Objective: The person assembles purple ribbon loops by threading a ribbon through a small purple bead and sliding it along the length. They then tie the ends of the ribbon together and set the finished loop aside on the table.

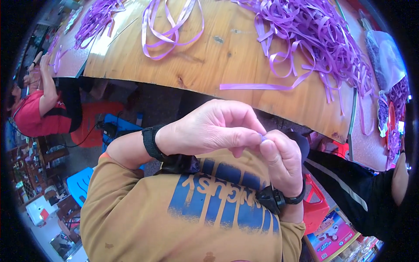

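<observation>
In front of my chest, short of the table's near edge, both hands meet fingertip to fingertip. My left hand (218, 127) is closed in a pinch, thumb against fingers. Facing it, my right hand (281, 159) pinches as well, its thumb pointing up. Between the tips shows a tiny bit of purple ribbon (263, 138); the fingers cover the rest of it. On the table just beyond my hands, a flat loose end of purple ribbon (255, 87) runs to a big tangled pile of purple ribbons (312, 41) at the right.
The wooden table (196, 70) curves across the top. Looped ribbons (172, 32) lie at its middle, another bunch (97, 22) at the far left. A person in red (41, 111) sits left; someone in dark clothes (349, 187) is at right. A red stool (315, 207) stands nearby.
</observation>
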A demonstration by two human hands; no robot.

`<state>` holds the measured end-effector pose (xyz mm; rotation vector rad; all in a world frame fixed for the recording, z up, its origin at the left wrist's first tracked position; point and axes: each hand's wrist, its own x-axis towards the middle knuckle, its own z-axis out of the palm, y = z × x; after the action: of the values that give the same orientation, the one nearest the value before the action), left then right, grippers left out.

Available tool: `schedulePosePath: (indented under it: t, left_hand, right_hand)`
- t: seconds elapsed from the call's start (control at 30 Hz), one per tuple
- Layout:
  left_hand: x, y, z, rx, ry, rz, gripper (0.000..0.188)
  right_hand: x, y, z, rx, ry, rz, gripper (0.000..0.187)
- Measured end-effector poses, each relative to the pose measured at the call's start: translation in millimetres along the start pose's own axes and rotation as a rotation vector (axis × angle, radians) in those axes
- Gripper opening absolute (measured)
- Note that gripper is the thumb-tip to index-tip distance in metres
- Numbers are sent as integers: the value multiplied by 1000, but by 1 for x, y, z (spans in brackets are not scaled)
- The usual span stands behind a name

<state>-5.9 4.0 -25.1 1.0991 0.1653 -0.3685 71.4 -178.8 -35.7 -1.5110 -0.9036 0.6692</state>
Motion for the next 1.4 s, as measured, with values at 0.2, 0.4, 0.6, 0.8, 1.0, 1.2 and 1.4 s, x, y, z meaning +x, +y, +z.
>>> schedulePosePath:
  t: [0.2,0.4,0.6,0.8,1.0,1.2,1.4]
  left_hand:
    - [1,-14,-5,767,47,677,20]
    - [-2,-15,-9,987,-16,912,21]
    - [-3,1,-16,1105,-218,936,23]
    - [8,-2,-9,823,-37,857,22]
    - [0,-4,-4,350,-36,363,18]
    - [5,-16,-6,368,-47,502,12]
    - [7,-23,-2,685,-8,799,12]
  right_hand:
    - [0,-10,2,100,-45,78,29]
    - [-1,-9,0,97,-139,121,33]
    - [-3,-6,3,216,-165,173,36]
    - [-2,-15,1,133,-64,154,40]
    - [-3,-19,1,72,0,136,36]
    - [-4,-17,0,50,-29,176,36]
    - [-9,-14,-3,146,-80,234,36]
